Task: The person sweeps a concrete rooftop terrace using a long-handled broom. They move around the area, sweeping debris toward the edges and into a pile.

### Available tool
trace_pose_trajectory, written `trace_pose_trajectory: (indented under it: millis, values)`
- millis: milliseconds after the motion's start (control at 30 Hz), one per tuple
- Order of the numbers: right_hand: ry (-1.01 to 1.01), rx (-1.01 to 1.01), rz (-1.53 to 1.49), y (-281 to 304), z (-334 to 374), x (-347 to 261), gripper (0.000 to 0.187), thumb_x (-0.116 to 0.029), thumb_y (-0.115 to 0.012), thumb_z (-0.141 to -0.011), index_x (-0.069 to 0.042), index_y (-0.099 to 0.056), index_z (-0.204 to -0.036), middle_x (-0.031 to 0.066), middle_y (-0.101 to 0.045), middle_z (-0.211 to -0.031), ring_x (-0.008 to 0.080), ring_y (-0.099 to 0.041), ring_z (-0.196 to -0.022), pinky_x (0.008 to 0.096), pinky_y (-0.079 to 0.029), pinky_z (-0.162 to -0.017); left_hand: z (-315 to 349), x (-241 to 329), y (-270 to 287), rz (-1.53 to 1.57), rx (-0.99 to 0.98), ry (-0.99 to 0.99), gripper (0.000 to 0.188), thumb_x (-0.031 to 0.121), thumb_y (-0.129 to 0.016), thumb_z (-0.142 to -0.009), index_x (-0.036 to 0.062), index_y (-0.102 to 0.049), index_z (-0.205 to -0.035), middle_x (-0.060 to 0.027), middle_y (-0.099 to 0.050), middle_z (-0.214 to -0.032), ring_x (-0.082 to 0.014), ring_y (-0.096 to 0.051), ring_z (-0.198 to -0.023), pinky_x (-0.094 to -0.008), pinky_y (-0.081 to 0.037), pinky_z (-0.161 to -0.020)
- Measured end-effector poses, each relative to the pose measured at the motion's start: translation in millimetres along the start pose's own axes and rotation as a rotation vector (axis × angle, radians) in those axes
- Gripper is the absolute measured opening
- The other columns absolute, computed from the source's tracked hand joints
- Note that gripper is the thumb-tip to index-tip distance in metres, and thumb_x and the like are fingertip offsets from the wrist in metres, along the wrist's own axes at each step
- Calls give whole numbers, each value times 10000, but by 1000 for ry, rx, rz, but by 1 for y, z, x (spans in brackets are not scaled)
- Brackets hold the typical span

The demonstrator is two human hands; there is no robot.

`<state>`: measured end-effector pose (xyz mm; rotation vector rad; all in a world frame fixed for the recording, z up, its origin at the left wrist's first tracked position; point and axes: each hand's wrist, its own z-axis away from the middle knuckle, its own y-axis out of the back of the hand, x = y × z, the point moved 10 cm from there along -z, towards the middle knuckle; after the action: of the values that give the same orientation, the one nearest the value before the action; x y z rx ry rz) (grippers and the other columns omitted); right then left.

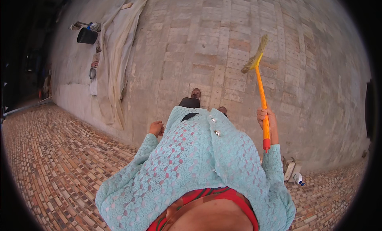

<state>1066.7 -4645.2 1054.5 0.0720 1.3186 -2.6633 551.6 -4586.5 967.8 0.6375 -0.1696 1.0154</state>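
My right hand (pixel 263 115) is wrapped round the orange handle of a broom (pixel 260 88), close to its red end cap. The broom slants away from me, and its yellow head with pale, splayed bristles (pixel 256 58) points ahead over the brick paving. Whether the bristles touch the ground I cannot tell. Beside my body on the left hangs my left hand (pixel 156 128), its fingers curled in. Nothing shows in it, though the inside of the fingers is hidden.
Along the left lies a long crumpled pale sheet (pixel 115 60). Past it stand a black bucket (pixel 86 36) and a small round metal dish (pixel 92 73). A white container with a blue cap (pixel 297 178) is near a pale block at lower right. Brown shoes (pixel 195 93) are on the paving.
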Motion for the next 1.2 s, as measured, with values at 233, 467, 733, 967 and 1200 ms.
trace_pose_trajectory:
  millis: [233,467,733,967,1200]
  values:
    - [-172,-198,-316,-20,-51,71,198,28,-418,-709,54,-353,-894,48,-380,-658,72,-389,-454,174,-377,-406,-12,17,-9,11,-89,-123,372,125,-471,-755,26,-461,-1114,-92,-559,-670,-193,-554,-506,-319,-481,-426]
    - [-178,-154,-304,71,-57,97,173,-2,-403,-728,75,-348,-873,74,-405,-699,79,-429,-471,178,-412,-411,-70,-3,-42,163,-168,-120,383,142,-465,-776,39,-433,-1143,-59,-509,-636,-156,-510,-464,-294,-468,-386]
    - [242,106,46,99,53,33,293,7,-405,-724,-61,-343,-1002,49,-413,-651,66,-413,-462,167,-378,-387,-62,36,-23,-14,-192,-133,392,141,-452,-778,34,-419,-1154,-63,-511,-640,-155,-505,-463,-298,-466,-385]
    - [294,-71,52,-21,101,12,519,40,-409,-712,-194,-300,-1163,33,-390,-670,53,-402,-487,157,-362,-398,-26,117,-9,5,-172,-241,384,138,-453,-774,44,-432,-1145,-65,-513,-636,-153,-506,-457,-303,-466,-386]
    - [36,-347,-302,-101,53,-24,305,56,-414,-700,1,-335,-988,56,-378,-705,69,-397,-487,156,-372,-382,57,168,-8,-175,-109,-295,381,134,-463,-776,33,-431,-1141,-69,-516,-634,-160,-513,-460,-301,-464,-386]
